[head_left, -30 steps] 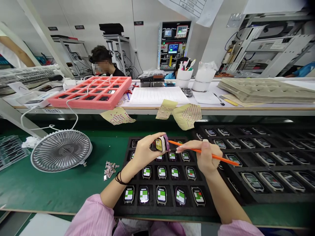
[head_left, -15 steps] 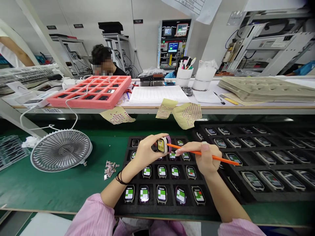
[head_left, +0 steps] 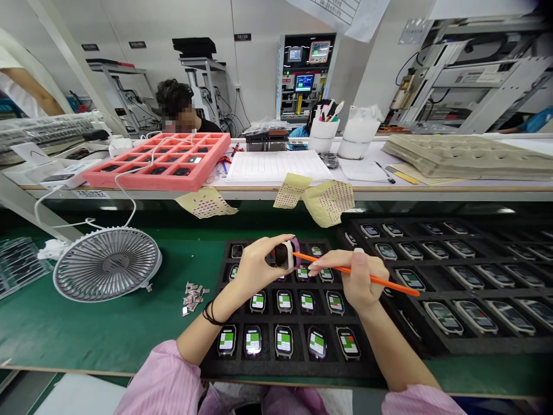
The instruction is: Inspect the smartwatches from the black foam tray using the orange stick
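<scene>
Between the thumb and fingers of my left hand [head_left: 258,262] is a smartwatch [head_left: 284,255], held upright above the tray with a dark screen. A purple piece [head_left: 296,251] shows just behind its pale case; I cannot tell whether it is a second watch. My right hand [head_left: 364,276] grips a thin orange stick [head_left: 395,285] like a pen. The stick's tip meets the side of the watch case. Below both hands lies a black foam tray [head_left: 298,361], its slots holding several watches with green-and-white screens, a few with a red patch.
A second black foam tray [head_left: 470,344] of watches lies to the right. On the left are a round fan [head_left: 108,265] and a pile of small pinkish pieces [head_left: 193,297]. The raised shelf carries a pink foam tray [head_left: 151,183], papers [head_left: 276,165] and a pen cup [head_left: 322,135]. Another person sits beyond it.
The held watch's screen has gone from a lit yellow face showing the time to dark. My hands and the orange stick have hardly moved.
</scene>
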A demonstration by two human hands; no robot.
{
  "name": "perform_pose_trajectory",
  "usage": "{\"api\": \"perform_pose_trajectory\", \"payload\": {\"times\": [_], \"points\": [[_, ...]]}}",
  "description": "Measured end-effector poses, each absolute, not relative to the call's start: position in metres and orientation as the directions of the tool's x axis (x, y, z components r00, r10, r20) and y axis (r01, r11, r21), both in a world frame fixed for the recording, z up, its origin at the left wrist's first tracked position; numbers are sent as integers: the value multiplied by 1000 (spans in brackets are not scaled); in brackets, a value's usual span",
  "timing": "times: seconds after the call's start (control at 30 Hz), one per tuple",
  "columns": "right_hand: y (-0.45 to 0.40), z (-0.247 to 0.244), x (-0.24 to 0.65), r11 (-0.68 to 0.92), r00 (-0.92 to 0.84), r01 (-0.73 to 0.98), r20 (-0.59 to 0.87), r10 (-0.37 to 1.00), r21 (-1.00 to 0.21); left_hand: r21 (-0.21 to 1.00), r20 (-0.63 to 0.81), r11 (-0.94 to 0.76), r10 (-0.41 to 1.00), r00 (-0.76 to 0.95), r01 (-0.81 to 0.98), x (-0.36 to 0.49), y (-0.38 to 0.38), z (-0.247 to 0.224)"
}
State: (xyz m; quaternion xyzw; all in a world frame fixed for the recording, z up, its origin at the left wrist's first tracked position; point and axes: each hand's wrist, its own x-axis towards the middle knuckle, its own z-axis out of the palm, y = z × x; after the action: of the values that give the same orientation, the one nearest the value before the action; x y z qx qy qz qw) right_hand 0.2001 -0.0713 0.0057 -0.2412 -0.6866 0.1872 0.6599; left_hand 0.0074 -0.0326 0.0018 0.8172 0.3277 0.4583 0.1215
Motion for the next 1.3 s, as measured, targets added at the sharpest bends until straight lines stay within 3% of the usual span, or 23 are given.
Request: {"api": "perform_pose_trajectory", "payload": {"times": [0.13,0.3,0.4,0.57,0.83,1.0,1.3], "points": [[-70,5,200,805,-4,101,809,588,-585,488,665,-738,660,349,466,8,-32,-1],[-61,11,207,706,56,-112,704,708,-700,463,655,-738,658,372,491,6,-33,2],[-53,9,202,570,89,-88,563,821,-817,421,666,-729,652,361,539,6,-32,3],[-44,-6,181,309,-126,31,303,945,-951,340,677,-717,636,370,608,9,-32,-2],[-43,-5,183,278,-72,-97,286,956,-956,567,632,-739,674,382,365,9,-34,1],[-45,-3,184,275,-57,-96,281,958,-957,563,663,-764,645,381,314,8,-35,5],[-44,1,188,223,-51,-141,232,971,-965,541,695,-740,661,283,399,6,-33,3]]}}
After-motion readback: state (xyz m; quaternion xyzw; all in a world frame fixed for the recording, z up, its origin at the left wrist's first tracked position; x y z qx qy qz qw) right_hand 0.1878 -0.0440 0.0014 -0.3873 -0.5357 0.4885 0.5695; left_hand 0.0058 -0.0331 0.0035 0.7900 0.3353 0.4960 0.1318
